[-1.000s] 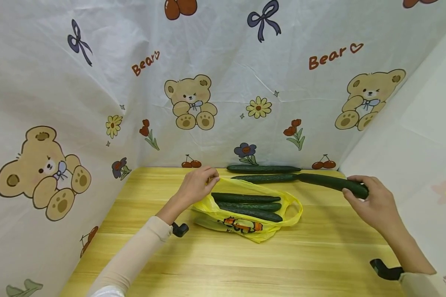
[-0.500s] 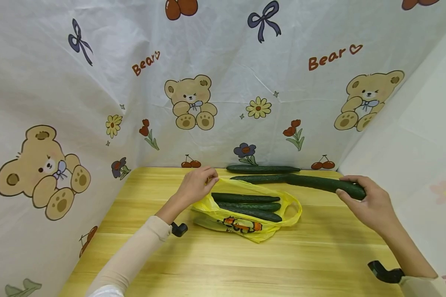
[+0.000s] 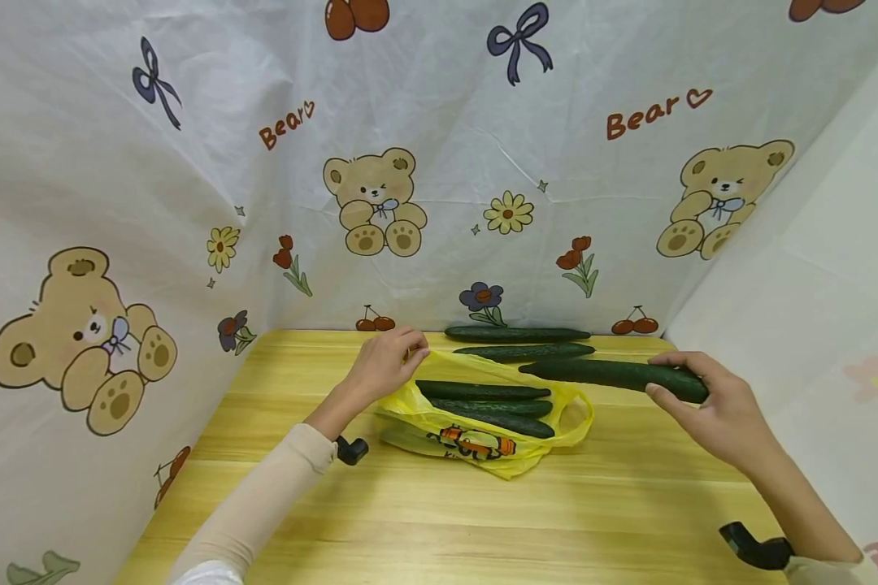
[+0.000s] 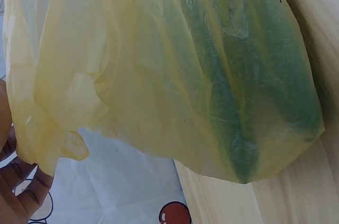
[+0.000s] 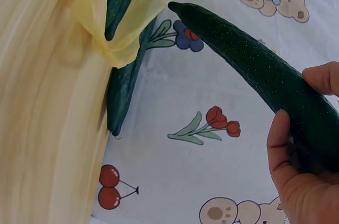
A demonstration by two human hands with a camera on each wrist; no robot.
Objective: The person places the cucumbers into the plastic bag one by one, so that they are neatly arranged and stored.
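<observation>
My left hand (image 3: 388, 361) pinches the upper left edge of a thin yellow plastic bag (image 3: 475, 457), whose mouth gapes toward the right. Inside it lie three cucumbers, the middle cucumber (image 3: 493, 407) among them; in the left wrist view, green shapes show through the bag's wall (image 4: 132, 91). At the right, my right hand (image 3: 720, 410) grips a long dark green cucumber (image 3: 607, 373) by its right end. That cucumber is raised, its narrow tip pointing left, just above and beside the bag's opening. The right wrist view shows thumb and fingers around the cucumber (image 5: 254, 65).
Two more cucumbers lie behind the bag: one cucumber (image 3: 519, 334) along the back wall, the other cucumber (image 3: 534, 352) just in front of it. All stands on a light wooden table (image 3: 468, 528). A white bear-print sheet (image 3: 446, 268) encloses the back and sides.
My right hand has moved left with the cucumber, bringing its tip from beyond the bag's right side to near the opening. My left hand has stayed in place, holding the bag's edge.
</observation>
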